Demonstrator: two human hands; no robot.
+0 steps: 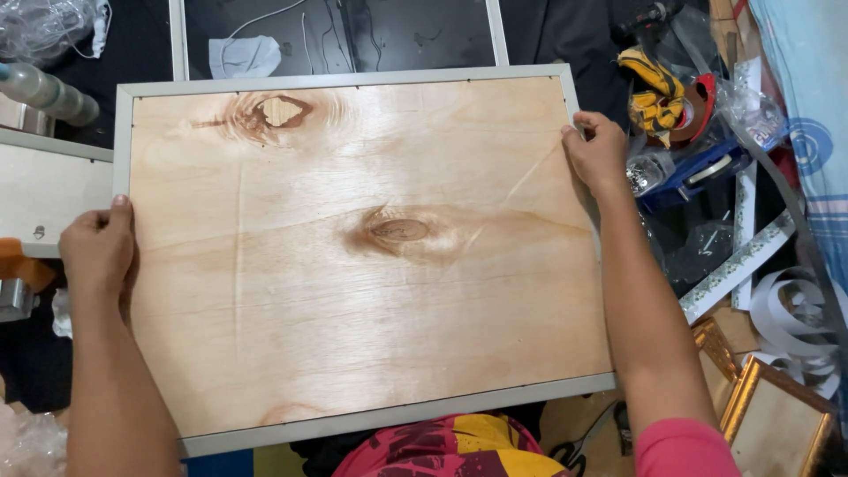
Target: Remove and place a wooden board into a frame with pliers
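Frame: a large pale grey rectangular picture frame with a knotted plywood backing board (353, 256) fills the middle of the view, back side up, held level between both hands.
Left hand: the left hand (97, 252) clasps the frame's edge at 9 o'clock, thumb on top, grip closed on the rail.
Right hand: the right hand (599, 152) grasps the edge at 2 o'clock, fingers curled over the rim.
Wood: two dark knots mark the board, one at centre, one toward 11 o'clock.
Surroundings: a yellow and black work glove (652, 104) lies at 2 o'clock; two gold-coloured small frames (770, 415) sit at 4 o'clock; a white face mask (243, 55) rests at 12 o'clock on a dark sheet.
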